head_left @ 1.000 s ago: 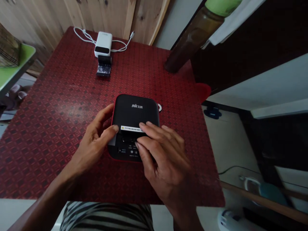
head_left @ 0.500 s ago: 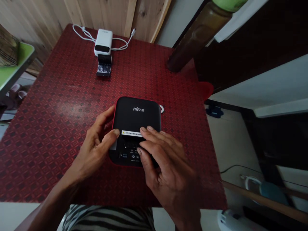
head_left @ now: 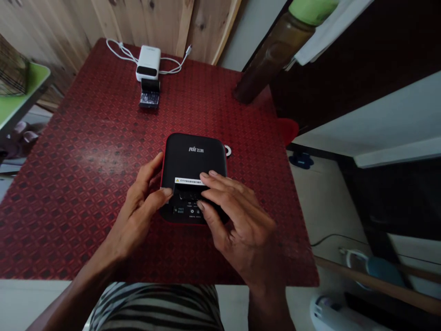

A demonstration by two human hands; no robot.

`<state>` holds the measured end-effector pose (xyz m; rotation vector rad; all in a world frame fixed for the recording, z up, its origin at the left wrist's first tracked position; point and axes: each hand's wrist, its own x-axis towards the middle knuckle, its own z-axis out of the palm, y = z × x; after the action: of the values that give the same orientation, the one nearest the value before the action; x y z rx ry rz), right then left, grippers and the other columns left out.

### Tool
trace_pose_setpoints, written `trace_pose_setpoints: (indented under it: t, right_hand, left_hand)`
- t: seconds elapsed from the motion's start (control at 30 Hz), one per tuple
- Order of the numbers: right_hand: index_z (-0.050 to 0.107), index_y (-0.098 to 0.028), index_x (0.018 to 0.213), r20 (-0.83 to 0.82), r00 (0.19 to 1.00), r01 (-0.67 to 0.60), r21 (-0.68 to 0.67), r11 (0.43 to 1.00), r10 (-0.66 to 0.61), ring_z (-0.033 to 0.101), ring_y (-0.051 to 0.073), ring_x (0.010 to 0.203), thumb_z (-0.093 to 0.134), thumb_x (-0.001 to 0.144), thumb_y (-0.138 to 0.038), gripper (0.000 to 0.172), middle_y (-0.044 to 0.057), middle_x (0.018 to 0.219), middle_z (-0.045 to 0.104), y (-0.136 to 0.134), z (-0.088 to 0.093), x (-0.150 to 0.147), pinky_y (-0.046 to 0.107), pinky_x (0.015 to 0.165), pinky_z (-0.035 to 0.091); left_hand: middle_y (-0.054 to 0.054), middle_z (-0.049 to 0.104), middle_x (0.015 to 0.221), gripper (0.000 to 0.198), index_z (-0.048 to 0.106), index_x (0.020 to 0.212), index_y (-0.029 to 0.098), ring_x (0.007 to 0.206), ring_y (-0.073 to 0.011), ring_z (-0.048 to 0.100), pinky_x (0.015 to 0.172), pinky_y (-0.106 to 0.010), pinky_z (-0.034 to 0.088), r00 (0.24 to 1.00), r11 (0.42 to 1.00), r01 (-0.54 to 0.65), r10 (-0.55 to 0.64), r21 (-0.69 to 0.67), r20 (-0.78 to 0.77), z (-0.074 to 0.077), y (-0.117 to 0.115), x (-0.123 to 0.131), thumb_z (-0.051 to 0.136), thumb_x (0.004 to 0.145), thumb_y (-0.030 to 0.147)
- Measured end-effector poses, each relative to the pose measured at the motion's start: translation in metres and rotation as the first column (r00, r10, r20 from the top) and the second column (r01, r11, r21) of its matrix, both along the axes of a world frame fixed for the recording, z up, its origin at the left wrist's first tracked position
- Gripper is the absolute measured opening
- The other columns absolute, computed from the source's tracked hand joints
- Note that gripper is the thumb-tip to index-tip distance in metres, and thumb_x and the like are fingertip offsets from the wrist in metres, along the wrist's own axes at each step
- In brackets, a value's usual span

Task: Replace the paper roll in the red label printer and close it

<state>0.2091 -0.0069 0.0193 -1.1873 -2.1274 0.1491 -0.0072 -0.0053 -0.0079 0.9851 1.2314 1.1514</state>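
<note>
A flat black printer (head_left: pixel 195 162) with red sides and a FEIE logo lies on the red patterned table (head_left: pixel 113 133). Below the white warning strip on its top is a dark slot, with small buttons or lights nearer me. My left hand (head_left: pixel 139 209) grips the printer's left side, thumb on top and fingers along the edge. Across the right part of the top lies my right hand (head_left: pixel 237 216), its fingertips and thumb closed together at the slot. Those fingers cover the slot's right end, so whether they pinch anything small is hidden. A white ring-shaped piece (head_left: pixel 228 151) shows behind the printer's right edge.
At the back of the table sit a white power bank (head_left: pixel 149 62) with a white cable (head_left: pixel 172 69), and a small black roll (head_left: pixel 150 93) partly unwound. A tall brown bottle (head_left: pixel 272 55) with a green lid stands at the back right. A red stool (head_left: pixel 287 131) is beyond the right edge.
The view has shifted slightly, so the printer and table's front edge appear a little higher. Both hands keep nearly the same hold, with the right fingertips still at the slot.
</note>
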Motion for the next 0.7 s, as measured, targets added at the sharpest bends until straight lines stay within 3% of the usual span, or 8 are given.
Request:
trace_pose_setpoints:
  t: [0.27,0.4,0.57,0.7]
  right_hand:
    - [0.075,-0.019,0.117,-0.049,0.998,-0.036,-0.033,0.999,0.035,0.085,0.025,0.133,0.075,0.11,-0.011,0.011,0.013,0.132,0.091,0.005,0.003,0.002,0.041,0.12,0.065]
    - [0.076,-0.019,0.125,-0.129,0.991,-0.041,-0.071,0.997,0.032,0.085,0.026,0.133,0.076,0.107,-0.008,0.021,0.014,0.135,0.09,0.002,0.005,0.004,0.045,0.116,0.068]
    - [0.079,-0.027,0.135,-0.272,0.959,0.075,-0.011,0.997,-0.075,0.088,0.032,0.118,0.079,0.099,-0.007,0.041,0.008,0.131,0.09,-0.005,0.003,0.015,0.055,0.1,0.073]
    - [0.082,-0.03,0.129,-0.339,0.917,0.227,0.011,0.974,-0.21,0.089,0.033,0.106,0.078,0.1,-0.009,0.036,0.007,0.118,0.092,-0.007,-0.005,0.023,0.056,0.09,0.073]
  left_hand:
    - [-0.003,0.064,0.178,0.071,0.067,0.169,0.036,0.166,-0.0403,0.059,0.135,-0.056,0.055,0.999,0.998,0.042,-0.041,-0.037,0.022,0.005,-0.005,-0.006,0.085,0.1,0.041]
    - [0.0,0.065,0.176,0.067,0.073,0.163,0.042,0.167,-0.0421,0.057,0.137,-0.06,0.053,0.998,0.997,0.033,-0.03,-0.067,0.047,0.006,-0.005,-0.011,0.089,0.099,0.043]
    - [0.003,0.063,0.178,0.068,0.072,0.165,0.048,0.168,-0.0435,0.056,0.137,-0.061,0.053,0.996,0.996,0.051,-0.045,-0.071,0.078,0.004,-0.006,-0.014,0.09,0.099,0.046]
    - [0.003,0.058,0.182,0.071,0.065,0.172,0.047,0.171,-0.0417,0.053,0.14,-0.059,0.05,0.997,0.996,0.078,-0.076,-0.044,0.031,0.003,-0.007,-0.015,0.086,0.104,0.043]
